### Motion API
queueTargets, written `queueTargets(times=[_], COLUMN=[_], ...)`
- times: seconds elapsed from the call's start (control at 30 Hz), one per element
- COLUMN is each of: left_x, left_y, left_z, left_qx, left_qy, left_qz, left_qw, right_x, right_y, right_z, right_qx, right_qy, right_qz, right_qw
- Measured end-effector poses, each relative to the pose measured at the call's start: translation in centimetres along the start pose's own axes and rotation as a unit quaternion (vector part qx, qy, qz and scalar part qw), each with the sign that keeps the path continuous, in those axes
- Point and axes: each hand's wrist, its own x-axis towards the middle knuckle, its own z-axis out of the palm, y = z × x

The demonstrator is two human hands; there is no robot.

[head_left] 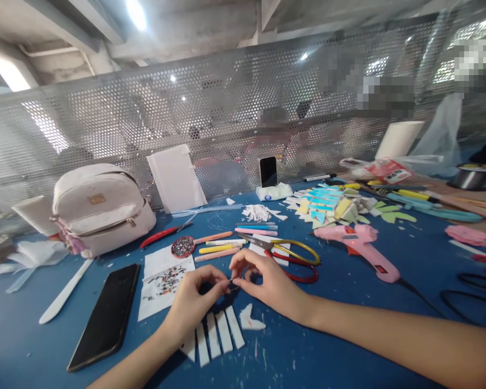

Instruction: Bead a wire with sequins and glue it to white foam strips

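Note:
My left hand (pixel 194 302) and my right hand (pixel 263 281) meet over the blue table (pixel 348 302), fingertips pinched together on a tiny dark piece I cannot make out. Several white strips (pixel 218 335) lie side by side just under my left wrist, with a small white scrap (pixel 251 321) beside them. A white paper sheet (pixel 162 283) sprinkled with small beads lies left of my left hand. Scissors with yellow handles (pixel 291 251) and red handles sit just beyond my right hand.
A black phone (pixel 107 316) lies at the left, a beige backpack (pixel 101 208) behind it. A pink glue gun (pixel 360 243) rests at the right, coloured paper scraps (pixel 328 208) beyond. Pens (pixel 222 246), a bead dish (pixel 183 246) and a standing phone (pixel 268 172) lie further back. A perforated metal screen (pixel 146 119) closes the far edge.

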Motion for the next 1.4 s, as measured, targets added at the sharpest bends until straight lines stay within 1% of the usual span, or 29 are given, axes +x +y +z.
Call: queueTargets(times=[0.17,0.57,0.97,1.27,1.4], left_x=[0.1,-0.04,-0.05,-0.04,-0.08], left_y=[-0.39,0.1,-0.44,-0.14,-0.2], left_z=[0.04,0.1,0.12,0.13,0.11], left_qx=[-0.029,-0.038,-0.044,-0.049,-0.05], left_qy=[-0.004,-0.017,-0.018,-0.018,-0.018], left_qz=[-0.009,-0.023,-0.023,-0.028,-0.027], left_qw=[1.0,0.999,0.999,0.998,0.998], right_x=[-0.02,-0.04,-0.05,0.02,0.0], right_y=[-0.03,-0.05,0.01,-0.42,-0.24], right_z=[0.02,0.0,0.02,-0.01,0.06], right_qx=[-0.002,-0.015,-0.017,-0.013,-0.014], right_qy=[0.005,0.002,0.0,-0.002,-0.001], right_qz=[-0.004,-0.019,-0.012,-0.007,-0.005], right_qw=[1.0,1.0,1.0,1.0,1.0])
